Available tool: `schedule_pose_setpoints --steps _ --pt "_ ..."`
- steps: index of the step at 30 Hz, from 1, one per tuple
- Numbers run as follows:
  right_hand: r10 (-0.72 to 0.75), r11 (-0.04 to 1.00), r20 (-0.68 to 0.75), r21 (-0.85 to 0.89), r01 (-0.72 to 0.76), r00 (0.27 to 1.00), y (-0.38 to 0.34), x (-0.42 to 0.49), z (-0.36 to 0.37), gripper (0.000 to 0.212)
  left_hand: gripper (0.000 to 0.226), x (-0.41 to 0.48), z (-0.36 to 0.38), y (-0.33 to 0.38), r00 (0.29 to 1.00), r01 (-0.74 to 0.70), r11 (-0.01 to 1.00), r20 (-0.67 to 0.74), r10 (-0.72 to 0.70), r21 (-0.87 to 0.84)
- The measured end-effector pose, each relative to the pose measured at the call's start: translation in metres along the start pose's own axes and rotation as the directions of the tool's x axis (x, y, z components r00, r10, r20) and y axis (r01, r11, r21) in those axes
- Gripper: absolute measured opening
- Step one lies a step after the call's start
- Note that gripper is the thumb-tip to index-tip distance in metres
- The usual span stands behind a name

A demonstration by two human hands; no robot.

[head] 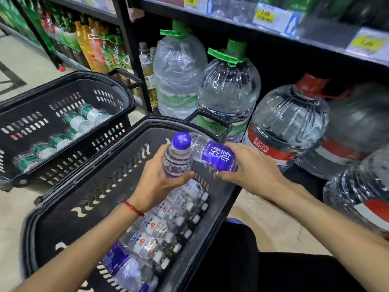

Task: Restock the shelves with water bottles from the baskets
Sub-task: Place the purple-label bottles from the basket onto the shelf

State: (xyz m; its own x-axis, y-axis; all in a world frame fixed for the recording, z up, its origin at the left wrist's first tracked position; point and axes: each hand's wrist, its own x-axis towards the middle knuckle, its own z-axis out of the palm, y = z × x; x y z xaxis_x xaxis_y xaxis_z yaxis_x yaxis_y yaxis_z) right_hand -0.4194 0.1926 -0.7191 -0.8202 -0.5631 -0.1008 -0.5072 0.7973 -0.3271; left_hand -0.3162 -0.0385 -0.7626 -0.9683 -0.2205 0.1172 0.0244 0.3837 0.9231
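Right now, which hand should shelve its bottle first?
Right, probably. The right hand grips its purple-label bottle nearer the large jugs; the left hand holds its upright bottle over the near basket, farther from them.

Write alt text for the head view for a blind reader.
A person's left hand grips an upright purple-capped water bottle and the right hand grips a tilted purple-labelled bottle above a black basket of white-capped bottles. A second basket at left holds green-labelled bottles; large water jugs stand behind.
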Motion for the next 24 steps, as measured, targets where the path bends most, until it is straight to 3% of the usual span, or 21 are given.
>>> schedule_pose_setpoints --steps 3,6,19,24 --pt "0.084 0.995 -0.088 0.067 -0.079 0.993 0.019 -0.017 -0.017 0.055 0.063 0.018 0.020 0.029 0.995 -0.093 0.996 0.032 0.094 -0.018" --pt "0.163 0.985 -0.183 0.080 -0.151 0.969 0.034 -0.038 -0.037 0.060 0.063 0.036 0.046 0.058 0.979 -0.178 0.983 0.098 0.181 -0.041" --pt "0.380 0.857 -0.438 -0.165 -0.489 0.815 0.124 -0.183 -0.156 0.073 0.054 0.066 0.185 0.184 0.821 -0.422 0.889 0.341 0.457 -0.177" --pt "0.374 0.791 -0.495 -0.271 -0.549 0.784 0.146 -0.219 -0.196 0.070 0.049 0.075 0.237 0.227 0.749 -0.453 0.849 0.399 0.528 -0.272"
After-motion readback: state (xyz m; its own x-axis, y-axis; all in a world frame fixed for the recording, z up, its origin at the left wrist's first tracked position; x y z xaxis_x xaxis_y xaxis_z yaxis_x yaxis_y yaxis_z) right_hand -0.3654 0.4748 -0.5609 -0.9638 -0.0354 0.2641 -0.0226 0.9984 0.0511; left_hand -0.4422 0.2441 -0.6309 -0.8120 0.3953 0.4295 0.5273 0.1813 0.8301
